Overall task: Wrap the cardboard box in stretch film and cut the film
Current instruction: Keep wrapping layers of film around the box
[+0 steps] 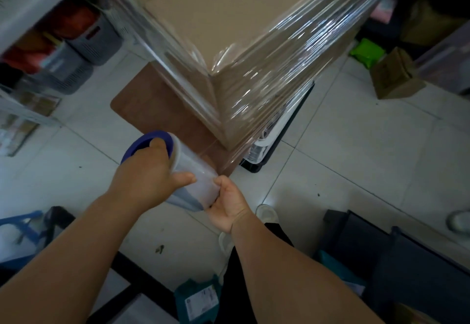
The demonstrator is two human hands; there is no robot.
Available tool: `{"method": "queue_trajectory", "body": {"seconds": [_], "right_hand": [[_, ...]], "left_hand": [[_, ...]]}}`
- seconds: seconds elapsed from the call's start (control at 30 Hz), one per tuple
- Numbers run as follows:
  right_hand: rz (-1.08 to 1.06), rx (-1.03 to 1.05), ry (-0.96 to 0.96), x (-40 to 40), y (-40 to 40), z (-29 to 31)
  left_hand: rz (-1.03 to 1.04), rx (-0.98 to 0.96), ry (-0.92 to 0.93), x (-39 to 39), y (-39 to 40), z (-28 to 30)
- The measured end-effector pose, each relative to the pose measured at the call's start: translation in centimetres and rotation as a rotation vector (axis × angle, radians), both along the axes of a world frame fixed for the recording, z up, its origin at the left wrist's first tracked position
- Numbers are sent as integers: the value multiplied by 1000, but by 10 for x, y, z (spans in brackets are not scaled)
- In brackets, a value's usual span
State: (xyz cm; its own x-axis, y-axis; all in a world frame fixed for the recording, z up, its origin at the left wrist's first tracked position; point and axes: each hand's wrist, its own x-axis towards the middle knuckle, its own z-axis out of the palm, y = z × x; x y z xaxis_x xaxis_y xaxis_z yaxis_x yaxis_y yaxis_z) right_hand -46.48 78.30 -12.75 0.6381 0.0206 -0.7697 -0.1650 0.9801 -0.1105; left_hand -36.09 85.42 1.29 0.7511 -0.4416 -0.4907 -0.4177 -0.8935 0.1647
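Head view. A large cardboard box (211, 13) stands on a brown board (152, 105) that rests over a white-and-black crate (264, 145) on the tiled floor (356, 145); the box's near vertical corner points toward the viewer. Glossy bands of stretch film (292, 51) already cover both visible side faces and lap over the top edges, while the middle of the top face is bare. The film roll (183, 171), with a blue core end, is held low, just off the board's near corner. The left hand (150, 171) grips the upper end, fingers hooked into the core and thumb pressed along the roll. The right hand (229, 201) cups the lower end, fingers curled round it. A taut sheet of film runs from the roll to the box's lower near corner.

Step in hand, by judgement: winding the lower courses, well advanced. The next move calls for keeping tension while carrying the roll round the corner; no cutting tool is visible. Grey baskets (84, 44) stand on shelves at left.
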Motion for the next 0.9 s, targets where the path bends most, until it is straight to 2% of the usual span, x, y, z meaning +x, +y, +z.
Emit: {"method": "queue_trajectory", "body": {"seconds": [0.17, 0.4, 0.77, 0.9], "right_hand": [[-47, 5, 40, 12, 13, -9], [-96, -66, -19, 35, 30, -8], [-227, 80, -24, 58, 39, -8], [-229, 122, -11, 49, 41, -3]], "left_hand": [[21, 3, -22, 2, -4, -3], [33, 44, -68, 19, -5, -2], [-19, 93, -57, 35, -10, -4], [-92, 93, -103, 32, -7, -4]]}}
